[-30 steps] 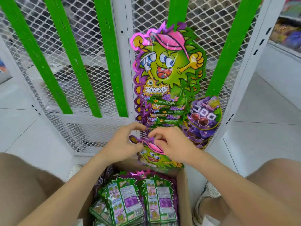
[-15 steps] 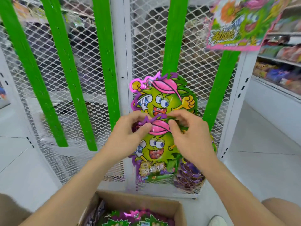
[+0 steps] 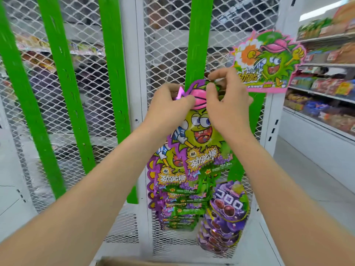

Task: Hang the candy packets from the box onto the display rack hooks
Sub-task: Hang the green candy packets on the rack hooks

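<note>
Head cam: both hands are up at the rack (image 3: 130,73), holding one packet (image 3: 201,131), the green cartoon guy with the pink cap. The left hand (image 3: 169,106) has its grip closed on the packet's top left corner, thumb across the front by the cap. The right hand (image 3: 228,110) is pinching the very top edge, fingers curled tight against the green strip (image 3: 197,45). The fingers hide the hook, so I can't tell if the packet is actually on it.

The packet hangs upright in front of the mesh, overlapping a stack of the same packets (image 3: 178,200) hung lower down. Purple grape packs (image 3: 228,208) hang just right of that stack. The box (image 3: 119,263) only shows as a cardboard edge at the bottom. There's a sign (image 3: 269,60) upper right, with store shelves (image 3: 326,96) behind it.
</note>
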The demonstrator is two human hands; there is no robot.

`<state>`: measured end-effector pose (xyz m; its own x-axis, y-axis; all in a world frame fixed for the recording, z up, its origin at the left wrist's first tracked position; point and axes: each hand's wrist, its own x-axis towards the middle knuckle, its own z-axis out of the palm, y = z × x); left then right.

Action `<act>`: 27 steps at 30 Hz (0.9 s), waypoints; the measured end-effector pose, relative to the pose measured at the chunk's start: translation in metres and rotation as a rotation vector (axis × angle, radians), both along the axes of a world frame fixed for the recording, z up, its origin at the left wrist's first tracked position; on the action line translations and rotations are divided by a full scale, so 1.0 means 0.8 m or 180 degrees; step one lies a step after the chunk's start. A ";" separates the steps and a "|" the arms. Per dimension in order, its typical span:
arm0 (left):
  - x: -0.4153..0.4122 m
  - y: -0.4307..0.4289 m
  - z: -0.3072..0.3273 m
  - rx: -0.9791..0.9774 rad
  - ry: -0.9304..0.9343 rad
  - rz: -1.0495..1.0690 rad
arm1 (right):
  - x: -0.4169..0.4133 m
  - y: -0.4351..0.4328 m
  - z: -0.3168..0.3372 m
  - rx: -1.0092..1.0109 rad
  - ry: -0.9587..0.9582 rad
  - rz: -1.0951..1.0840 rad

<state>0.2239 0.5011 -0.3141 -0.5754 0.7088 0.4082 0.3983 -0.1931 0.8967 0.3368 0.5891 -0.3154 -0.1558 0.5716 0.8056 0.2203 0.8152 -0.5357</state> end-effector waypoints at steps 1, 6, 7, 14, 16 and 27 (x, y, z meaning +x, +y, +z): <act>0.000 0.002 0.001 -0.0044 -0.0069 -0.0059 | -0.001 0.002 0.001 -0.0052 -0.0030 0.0060; -0.003 0.006 0.004 -0.0163 -0.0534 -0.0293 | -0.005 0.000 0.007 -0.0151 -0.0037 0.0132; -0.004 0.004 0.006 -0.0190 -0.0658 -0.0296 | -0.004 -0.002 0.011 -0.0189 -0.0050 0.0121; -0.013 -0.003 0.002 -0.0315 -0.0517 -0.0279 | -0.001 0.000 -0.004 -0.0198 -0.0085 0.0234; -0.011 -0.009 -0.007 -0.0262 0.0223 -0.0078 | 0.003 0.000 -0.019 -0.0145 -0.0140 0.0313; -0.007 -0.075 -0.141 0.0668 0.3063 0.1210 | 0.039 -0.059 -0.131 0.1029 -0.0625 0.0274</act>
<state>0.2182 0.4411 -0.4271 -0.1133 0.4120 0.9041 0.9908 -0.0208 0.1336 0.3679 0.5421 -0.4205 -0.3613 0.2712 0.8921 0.2166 0.9550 -0.2027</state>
